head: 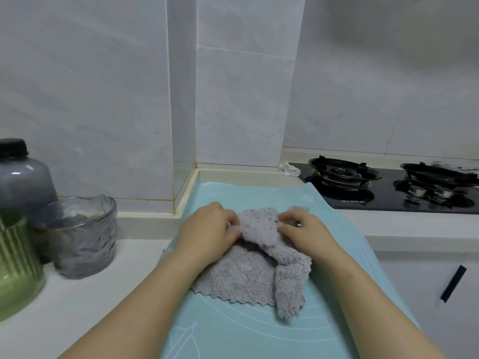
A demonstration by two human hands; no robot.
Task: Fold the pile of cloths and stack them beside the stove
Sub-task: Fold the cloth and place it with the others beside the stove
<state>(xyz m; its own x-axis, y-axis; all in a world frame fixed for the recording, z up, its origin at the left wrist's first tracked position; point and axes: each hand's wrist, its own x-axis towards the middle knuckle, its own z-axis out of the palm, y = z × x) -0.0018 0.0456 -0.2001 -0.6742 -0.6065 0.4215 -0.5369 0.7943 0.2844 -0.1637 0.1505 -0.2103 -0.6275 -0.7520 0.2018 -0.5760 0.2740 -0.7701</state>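
Grey cloths [241, 278], fleecy with zigzag-cut edges, lie in a loose heap at the middle of a pale teal baking mat [233, 332]. The top cloth [259, 229] is rumpled, and one end trails toward the mat's near right. The left hand [210, 229] rests on the heap's far left, fingers curled and gripping the top cloth's far edge. The right hand [303, 229] pinches that same edge between thumb and bent fingers, a little to the right. Both hands are closed on the fabric and close together. A black glass gas stove [388, 193] sits just off the mat's far right corner. Left of the mat stand a rippled glass cup [80, 237], a dark-lidded smoky jar [20, 177] and a green ribbed container [15, 268].
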